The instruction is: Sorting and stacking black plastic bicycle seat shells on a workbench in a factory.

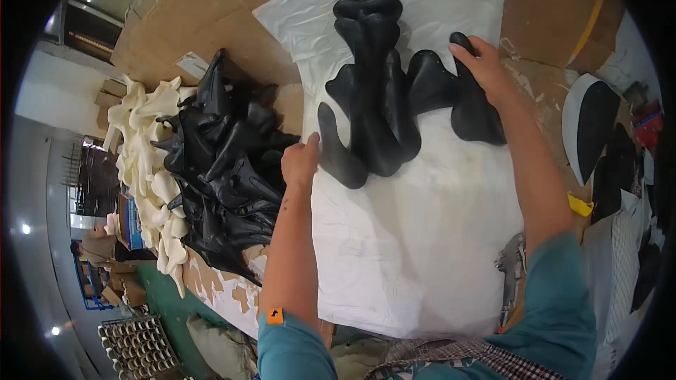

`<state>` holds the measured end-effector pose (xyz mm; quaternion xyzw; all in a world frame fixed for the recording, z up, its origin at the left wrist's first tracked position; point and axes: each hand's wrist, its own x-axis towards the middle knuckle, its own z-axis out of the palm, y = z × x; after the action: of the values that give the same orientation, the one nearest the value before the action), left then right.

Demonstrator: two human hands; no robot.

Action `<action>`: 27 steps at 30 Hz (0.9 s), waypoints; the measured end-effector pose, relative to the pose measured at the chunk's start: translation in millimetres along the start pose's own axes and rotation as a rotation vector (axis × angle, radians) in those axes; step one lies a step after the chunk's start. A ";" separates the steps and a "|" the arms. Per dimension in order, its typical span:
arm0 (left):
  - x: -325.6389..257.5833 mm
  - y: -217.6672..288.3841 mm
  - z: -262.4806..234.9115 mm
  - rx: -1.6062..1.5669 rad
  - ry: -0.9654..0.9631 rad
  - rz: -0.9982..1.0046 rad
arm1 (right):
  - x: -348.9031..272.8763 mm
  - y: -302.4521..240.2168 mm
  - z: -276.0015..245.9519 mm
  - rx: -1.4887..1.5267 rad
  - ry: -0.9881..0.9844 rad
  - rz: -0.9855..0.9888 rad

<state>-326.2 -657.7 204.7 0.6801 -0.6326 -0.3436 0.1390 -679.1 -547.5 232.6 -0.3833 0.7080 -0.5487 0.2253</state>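
Several black saddle-shaped pads lie in a cluster on a white sheet, with one long black saddle pad (pixel 377 98) in the middle. At the cluster's right side, my right hand (pixel 486 67) grips the narrow upper end of another black pad (pixel 473 114). A dull dark-grey pad (pixel 339 151) rests on the left of the cluster, tilted on its side. Close beside its left edge is my left hand (pixel 301 162), its fingers curled closed. What those fingers hold, if anything, is hidden.
The white sheet (pixel 408 260) covers brown cardboard (pixel 542 0). Left of it lies a heap of glossy black saddle-shaped pieces (pixel 232 148), with cream ones (pixel 148 162) beyond. Black and white pieces (pixel 591 127) stand at the right. Another person (pixel 98 246) is far left.
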 end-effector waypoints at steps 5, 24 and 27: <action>34.4 -20.4 43.8 -0.359 -0.158 0.215 | 53.4 64.4 17.8 -0.135 -0.135 0.081; 57.1 13.3 94.9 -0.108 -0.061 0.160 | 9.0 61.7 13.3 -0.885 -0.474 -0.555; 58.1 11.6 101.8 -0.365 -0.172 0.089 | 20.7 76.9 57.7 -0.823 -0.558 -0.487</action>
<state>-402.7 -690.1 121.1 0.5833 -0.5987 -0.5028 0.2204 -671.6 -590.7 144.6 -0.7231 0.6684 -0.1405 0.1026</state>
